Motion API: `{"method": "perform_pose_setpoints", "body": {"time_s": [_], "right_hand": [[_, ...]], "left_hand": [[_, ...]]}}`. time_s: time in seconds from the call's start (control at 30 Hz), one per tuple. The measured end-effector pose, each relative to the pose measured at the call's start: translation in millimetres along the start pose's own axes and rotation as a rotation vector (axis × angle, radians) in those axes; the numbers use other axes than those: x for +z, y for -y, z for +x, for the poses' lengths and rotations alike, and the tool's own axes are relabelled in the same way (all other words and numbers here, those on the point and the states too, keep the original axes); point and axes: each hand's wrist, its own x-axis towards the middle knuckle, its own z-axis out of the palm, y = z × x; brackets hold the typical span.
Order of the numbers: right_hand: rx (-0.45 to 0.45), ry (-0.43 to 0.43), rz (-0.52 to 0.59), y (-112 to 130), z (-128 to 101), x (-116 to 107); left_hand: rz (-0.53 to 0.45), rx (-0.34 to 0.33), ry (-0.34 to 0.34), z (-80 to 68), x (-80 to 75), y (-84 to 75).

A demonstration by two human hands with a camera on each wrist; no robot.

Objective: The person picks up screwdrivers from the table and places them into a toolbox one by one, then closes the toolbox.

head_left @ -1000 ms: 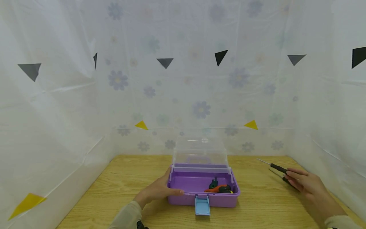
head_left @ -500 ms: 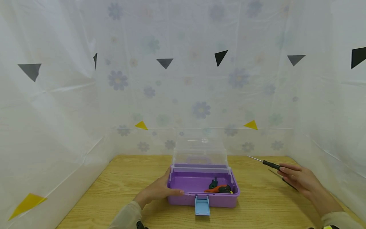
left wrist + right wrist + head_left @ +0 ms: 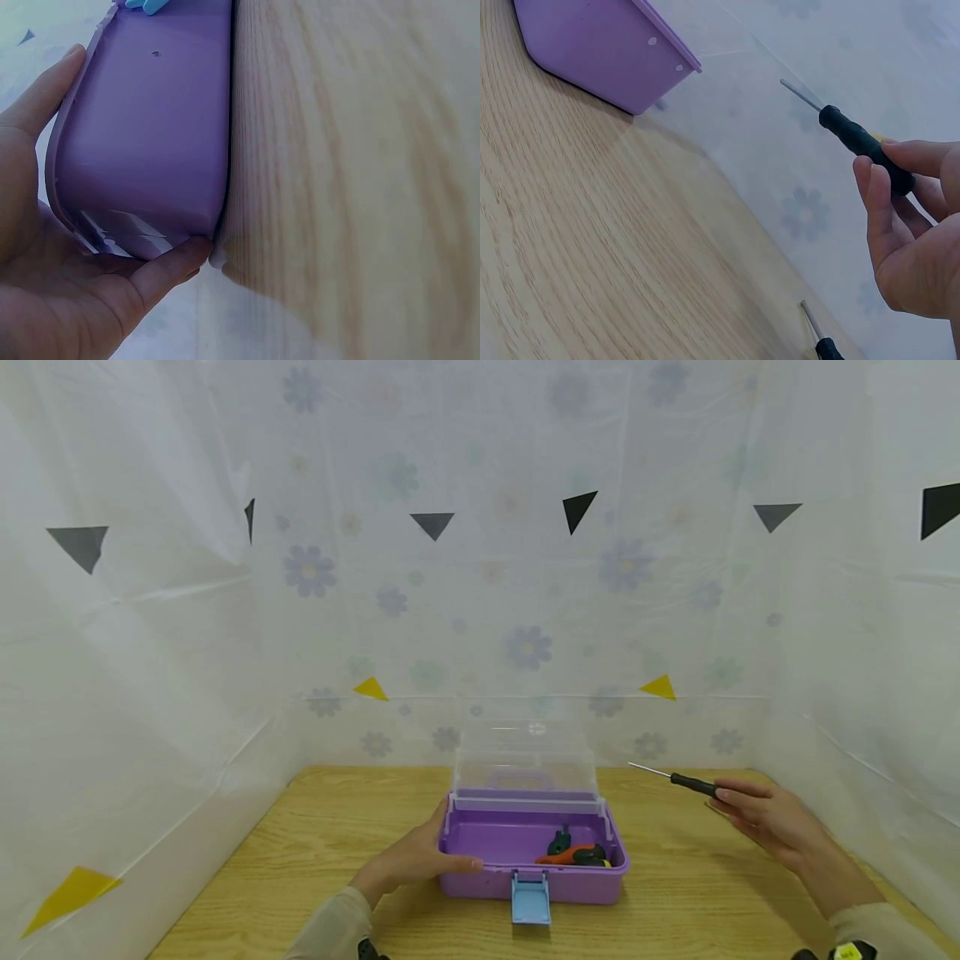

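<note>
Since a second ago the right hand (image 3: 776,822) has travelled towards 10 o'clock, carrying a slim screwdriver (image 3: 693,785) nearer the purple box (image 3: 487,885); the tool now hangs above the bench (image 3: 337,835) at the box's 2 o'clock, its tip towards 10. That hand's grip is clamped on the end of the handle, thumb and fingertips pinching it. The left hand (image 3: 412,860) has stayed at the box's 9 o'clock, its grip closed round that end, with the thumb over the front rim. The box and its contents have not shifted.

In the head view the right hand now covers nearly all of a second screwdriver (image 3: 827,349); the right wrist view catches its shaft at 6 o'clock, the handle cut off by the frame. Inside the box, towards 4 o'clock, orange and dark-green tools (image 3: 566,855) overlap, partly behind the front wall, and their kinds are hard to make out.

The box is smooth plastic with rounded corners. Its clear lid (image 3: 525,760) stands raised at 12 o'clock, edges fading into the flower-printed sheeting (image 3: 480,610); a pale-blue latch (image 3: 531,903) hangs at 6. Wavy wood grain runs across the bench.
</note>
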Motion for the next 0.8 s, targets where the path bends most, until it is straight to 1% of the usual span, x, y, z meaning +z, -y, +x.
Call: {"method": "perform_pose_setpoints", "body": {"time_s": [0.4,0.6,0.8], "right_hand": [[-0.042,0.01,-0.136,0.7,9.5,18.1],[-0.049,-0.024,-0.188,-0.3,15.5,26.6],[-0.034,-0.061,-0.219,-0.5,23.5,36.6]], "left_hand": [[0.005,-0.001,0.0,-0.2,-0.5,-0.3],[-0.003,0.013,0.002,0.2,-0.2,-0.3],[0.008,0.005,-0.003,0.3,0.0,-0.1]]}}
